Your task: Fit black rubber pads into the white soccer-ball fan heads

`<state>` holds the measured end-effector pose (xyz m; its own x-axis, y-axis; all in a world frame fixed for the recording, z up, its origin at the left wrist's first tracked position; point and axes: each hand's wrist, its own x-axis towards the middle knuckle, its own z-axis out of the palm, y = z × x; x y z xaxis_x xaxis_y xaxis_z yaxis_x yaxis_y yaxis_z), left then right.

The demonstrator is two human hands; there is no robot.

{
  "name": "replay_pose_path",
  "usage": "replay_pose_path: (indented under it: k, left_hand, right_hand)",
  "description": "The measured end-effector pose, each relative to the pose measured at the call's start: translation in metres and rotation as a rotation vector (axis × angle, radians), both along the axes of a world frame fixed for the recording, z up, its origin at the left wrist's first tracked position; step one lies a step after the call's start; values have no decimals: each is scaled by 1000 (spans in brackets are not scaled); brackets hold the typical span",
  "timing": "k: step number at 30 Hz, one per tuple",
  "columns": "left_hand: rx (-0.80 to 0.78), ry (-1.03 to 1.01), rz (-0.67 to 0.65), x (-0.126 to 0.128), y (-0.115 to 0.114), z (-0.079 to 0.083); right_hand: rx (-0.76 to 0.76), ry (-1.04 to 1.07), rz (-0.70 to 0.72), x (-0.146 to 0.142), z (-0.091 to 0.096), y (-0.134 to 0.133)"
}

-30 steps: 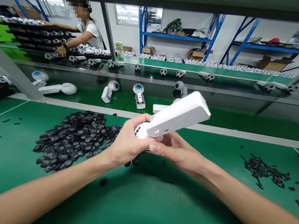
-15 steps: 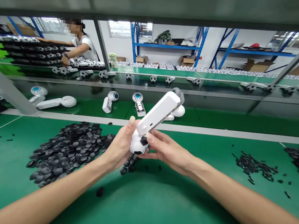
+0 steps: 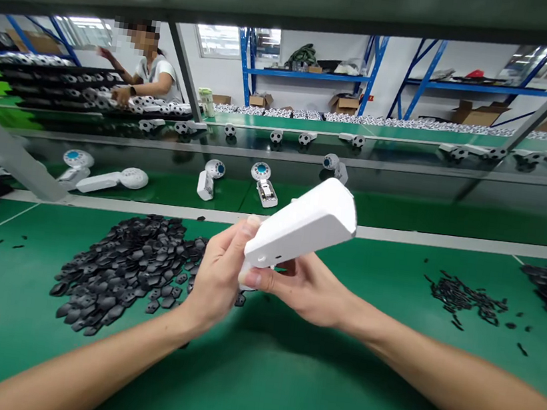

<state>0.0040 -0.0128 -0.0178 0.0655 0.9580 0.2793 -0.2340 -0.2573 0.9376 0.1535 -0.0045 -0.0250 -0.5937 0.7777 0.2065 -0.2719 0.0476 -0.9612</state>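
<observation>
left hand point(image 3: 216, 278) grips white device point(image 3: 303, 226) | right hand point(image 3: 303, 286) apparently pinching it

left hand point(image 3: 216, 278) + right hand point(image 3: 306, 286): both grip white handheld fan body point(image 3: 303, 229), tilted | black plastic pieces point(image 3: 129, 267): heap on green table point(image 3: 251, 377), left

One held white device point(image 3: 303, 226), three heaps of black pieces point(image 3: 128, 270), one co-worker point(image 3: 152, 71).

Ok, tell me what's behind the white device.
A green belt carrying similar white units, some with blue round ends. The white device covers part of one; the left hand hides the device's own lower end.
</observation>
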Motion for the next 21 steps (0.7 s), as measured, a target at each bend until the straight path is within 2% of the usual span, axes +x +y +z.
replay_pose_path:
  k: [5,8,11,15,17,19,21]
  left_hand:
    - [-167,-56,-18,1,10,3]
    - [-311,-28,112,-8,33,6]
    - [-388,100,347,-24,79,9]
    - [-461,280,416,-41,156,6]
    - [-467,407,442,-43,187,3]
    - [-441,546,459,-42,206,1]
    - [-409,688,454,-37,213,3]
  right_hand:
    - [-6,-124,25,8,1,16]
    - [33,-347,39,24,8,25]
    - [194,-525,-26,41,23,26]
    - [269,-607,90,48,44,15]
    - [301,-630,117,47,51,6]
    - [378,-672,97,50,55,-2]
    - [439,-707,67,57,57,-6]
